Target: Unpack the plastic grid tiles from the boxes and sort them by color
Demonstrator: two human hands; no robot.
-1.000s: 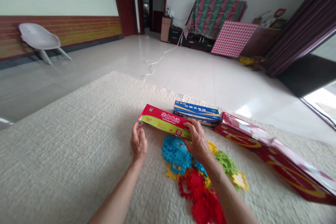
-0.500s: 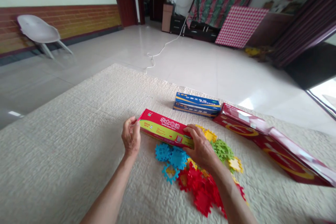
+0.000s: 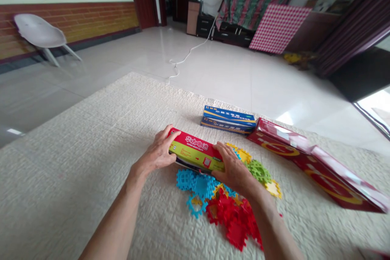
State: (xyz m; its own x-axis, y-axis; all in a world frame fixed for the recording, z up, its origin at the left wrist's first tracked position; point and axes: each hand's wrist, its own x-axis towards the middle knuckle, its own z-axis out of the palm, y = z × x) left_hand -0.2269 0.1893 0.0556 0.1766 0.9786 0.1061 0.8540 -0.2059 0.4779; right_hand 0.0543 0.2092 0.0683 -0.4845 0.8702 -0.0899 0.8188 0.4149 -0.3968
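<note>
A long red and yellow-green battery box (image 3: 195, 150) is held between my two hands, close above the near mat. My left hand (image 3: 160, 149) grips its left end, fingers over the top and thumb along the front side. Around the right end closes my right hand (image 3: 231, 164), fingers on the top face and thumb at the lower front edge. Along the box's lower front edge a dark strip shows; what it is I cannot tell. Just in front lie blue toothed plastic pieces (image 3: 202, 187) and red ones (image 3: 236, 219), partly hidden by my right arm.
Beyond the box stands a blue battery box (image 3: 228, 120), with two dark red boxes (image 3: 280, 142) in a row to its right. Green pieces (image 3: 258, 170) and yellow pieces (image 3: 243, 155) lie beside my right hand. Everything rests on a cream quilted mat (image 3: 91, 142).
My left hand has moved from the box's left end face to wrap over its top and front. The box has tipped slightly, showing a dark lower edge. My right hand keeps its grip.
</note>
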